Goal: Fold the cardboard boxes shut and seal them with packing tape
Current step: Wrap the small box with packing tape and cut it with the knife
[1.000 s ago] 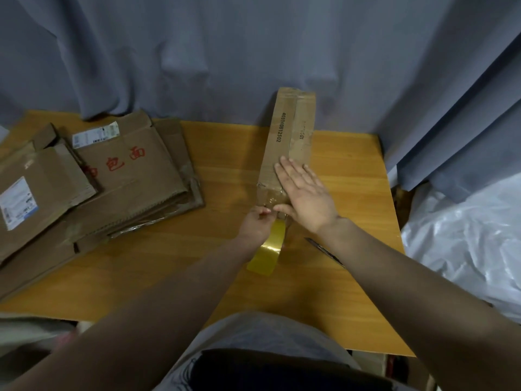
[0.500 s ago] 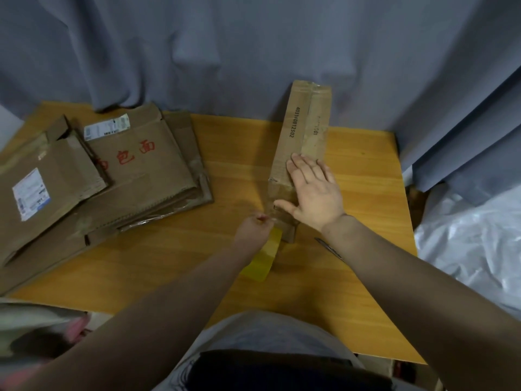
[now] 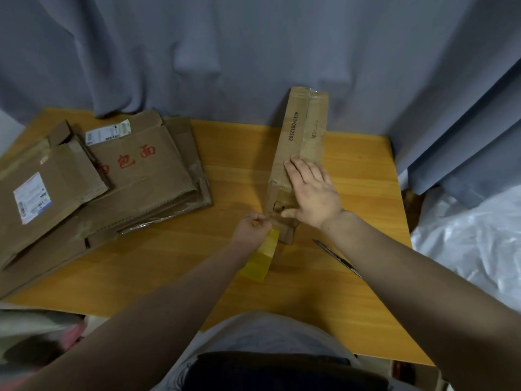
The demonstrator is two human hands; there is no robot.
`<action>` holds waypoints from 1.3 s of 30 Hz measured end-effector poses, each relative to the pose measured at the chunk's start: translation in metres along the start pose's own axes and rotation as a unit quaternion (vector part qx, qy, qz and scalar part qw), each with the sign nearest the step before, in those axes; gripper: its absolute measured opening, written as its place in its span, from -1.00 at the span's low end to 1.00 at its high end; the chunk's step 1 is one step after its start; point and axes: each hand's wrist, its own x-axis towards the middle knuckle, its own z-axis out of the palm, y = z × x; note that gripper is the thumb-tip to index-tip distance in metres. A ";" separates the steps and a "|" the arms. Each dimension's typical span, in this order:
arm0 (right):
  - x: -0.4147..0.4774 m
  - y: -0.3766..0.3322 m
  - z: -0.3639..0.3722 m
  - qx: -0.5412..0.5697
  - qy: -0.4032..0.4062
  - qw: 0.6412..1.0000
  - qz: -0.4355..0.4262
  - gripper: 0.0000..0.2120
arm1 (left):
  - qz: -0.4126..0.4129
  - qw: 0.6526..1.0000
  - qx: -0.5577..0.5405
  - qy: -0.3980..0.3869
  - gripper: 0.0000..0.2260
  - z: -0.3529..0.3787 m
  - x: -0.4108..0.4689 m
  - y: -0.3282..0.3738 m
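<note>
A long narrow cardboard box (image 3: 303,131) lies lengthwise on the wooden table (image 3: 352,179), its far end against the curtain. My right hand (image 3: 311,190) lies flat on the box's near end, fingers straight, thumb down over the end face. My left hand (image 3: 252,225) is at the box's near left corner and pinches the top of a strip of yellow packing tape (image 3: 260,258). The strip hangs slack toward me from the box end.
A pile of flattened cardboard boxes (image 3: 93,182) covers the table's left side. A dark thin blade or cutter (image 3: 335,255) lies on the table under my right forearm. Grey curtain (image 3: 225,52) hangs behind; white plastic sheeting (image 3: 473,244) lies off the right edge.
My left hand has drawn slightly left, away from my right thumb, still pinching the tape. The right hand stays flat on the box. The view has shifted a little.
</note>
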 end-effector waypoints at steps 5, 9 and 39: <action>0.006 -0.020 0.013 -0.052 0.068 0.996 0.030 -0.20 | 0.005 1.000 0.006 -0.004 -0.90 -0.005 -0.006 -0.002; 0.007 -0.015 0.009 0.000 0.035 0.999 0.004 -0.14 | 0.010 1.000 -0.023 -0.010 -0.90 -0.009 -0.003 -0.011; -0.043 -0.094 0.009 0.417 0.011 0.901 0.115 -0.94 | 0.130 0.990 0.015 -0.060 -0.70 -0.068 -0.034 -0.016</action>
